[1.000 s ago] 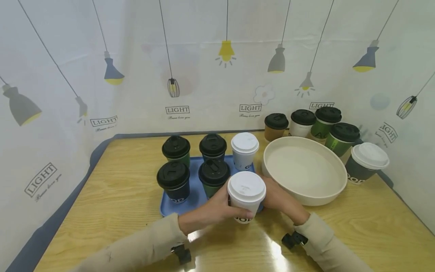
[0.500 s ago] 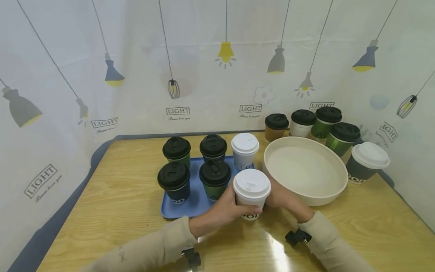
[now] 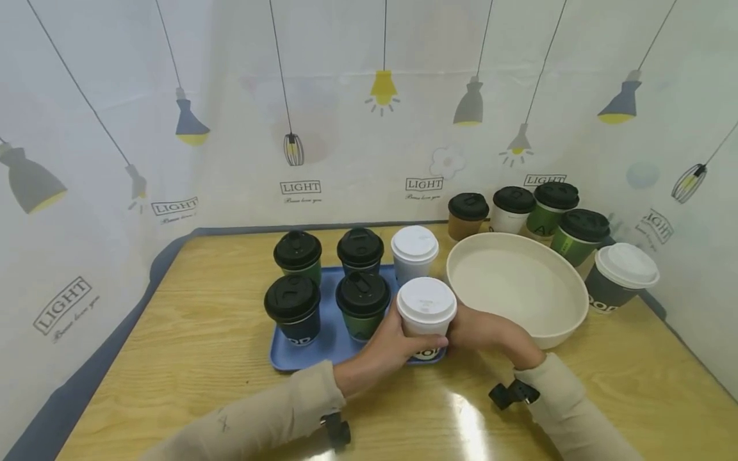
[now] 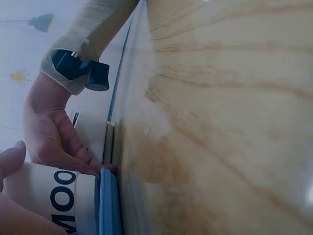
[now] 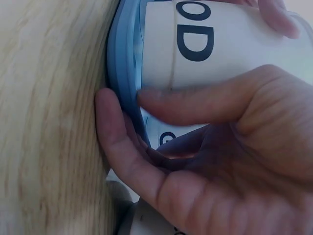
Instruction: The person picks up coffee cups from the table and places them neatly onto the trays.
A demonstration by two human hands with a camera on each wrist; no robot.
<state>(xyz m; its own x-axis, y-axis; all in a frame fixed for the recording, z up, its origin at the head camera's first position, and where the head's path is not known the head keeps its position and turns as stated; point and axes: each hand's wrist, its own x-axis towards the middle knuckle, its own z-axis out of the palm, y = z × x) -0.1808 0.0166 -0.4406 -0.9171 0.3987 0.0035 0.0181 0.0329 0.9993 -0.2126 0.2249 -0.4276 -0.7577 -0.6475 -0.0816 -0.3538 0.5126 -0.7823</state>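
Note:
My left hand [image 3: 387, 346] grips a white paper cup [image 3: 426, 304] with a white lid, upright over the front right corner of the blue tray [image 3: 330, 333]. In the left wrist view, the cup's base [image 4: 87, 196] is right at the tray rim [image 4: 110, 205]. At that corner my right hand [image 3: 487, 330] pinches the rim, thumb [image 5: 190, 103] inside beside the cup and a finger [image 5: 111, 117] outside along the table. Also on the tray are several black-lidded cups [image 3: 362, 294] in two rows and another white-lidded cup [image 3: 414, 253] at the back right.
A round cream bowl [image 3: 519, 275] stands right of the tray, close behind my right hand. Beyond it are several black-lidded cups [image 3: 556, 208] and a dark cup with a white lid [image 3: 619, 275]. A printed cloth backdrop [image 3: 346, 141] rises behind the wooden table [image 3: 202, 320].
The white cup in my left hand has moved right, then away from me onto the tray's corner. My right hand has swung from beside the cup to the tray rim.

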